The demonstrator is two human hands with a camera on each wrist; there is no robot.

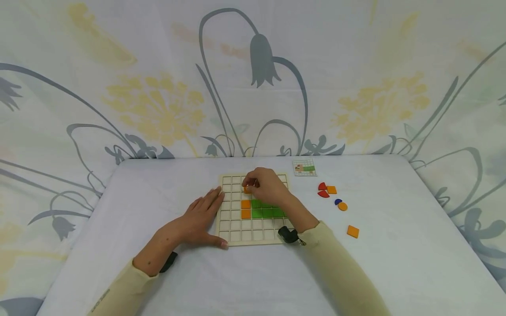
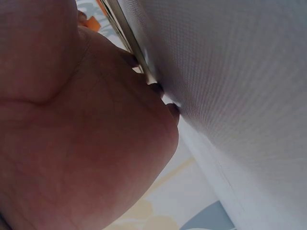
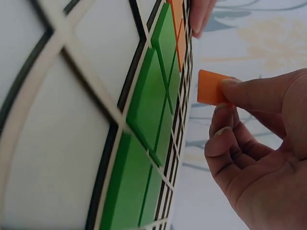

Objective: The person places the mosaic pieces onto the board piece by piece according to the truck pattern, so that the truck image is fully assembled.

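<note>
A wooden grid board [image 1: 235, 225] lies on the white cloth, with green square tiles [image 1: 267, 213] and two orange square tiles [image 1: 246, 213] set in its cells. My right hand [image 1: 269, 186] is over the board's upper middle and pinches an orange square tile [image 3: 211, 87] between thumb and fingers. In the right wrist view that tile is held clear of the grid. Fingers spread, my left hand [image 1: 199, 219] rests along the board's left edge, its thumb at the lower left corner. The left wrist view shows mostly the palm [image 2: 86, 129] beside the board's edge.
Right of the board lie red wedge pieces [image 1: 323, 193], an orange square [image 1: 331, 189], a blue half-round piece [image 1: 337, 202] and an orange disc [image 1: 342, 206]. Another orange square [image 1: 353, 231] is nearer. A small pattern card [image 1: 305, 167] lies behind, by the patterned backdrop.
</note>
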